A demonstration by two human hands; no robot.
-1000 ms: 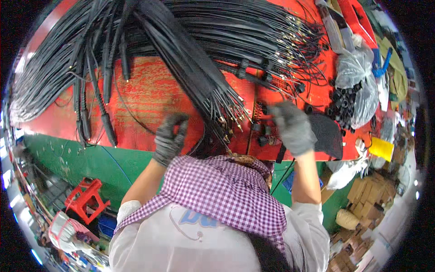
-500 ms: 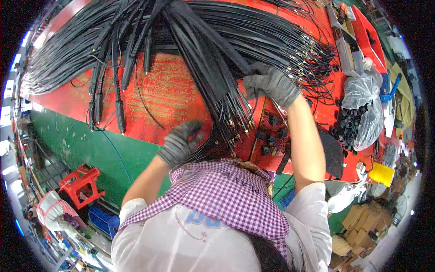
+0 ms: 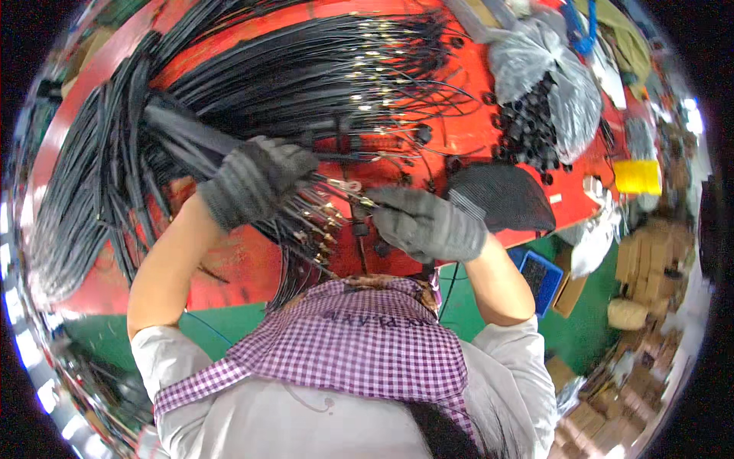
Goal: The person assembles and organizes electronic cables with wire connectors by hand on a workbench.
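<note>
Large bundles of black cables [image 3: 252, 99] with metal plug ends lie fanned across a red table [image 3: 459, 138]. My left hand [image 3: 256, 180], in a grey knit glove, grips one thick bundle of these cables near their metal tips. My right hand [image 3: 428, 223], also gloved, pinches the metal end of a single cable [image 3: 355, 200] that sticks out of that bundle. Both hands are close together above the table's near edge.
A clear plastic bag of small black parts [image 3: 539, 107] lies at the far right of the table, with a dark mesh pad [image 3: 501, 195] next to it. A yellow container [image 3: 636, 176], a blue crate [image 3: 539, 279] and cardboard boxes [image 3: 646, 256] stand on the green floor at right.
Both hands came together: the left rose from the table edge and closed on the cable bundle, the right dropped from the upper cables to a single plug end. The view shifted left.
</note>
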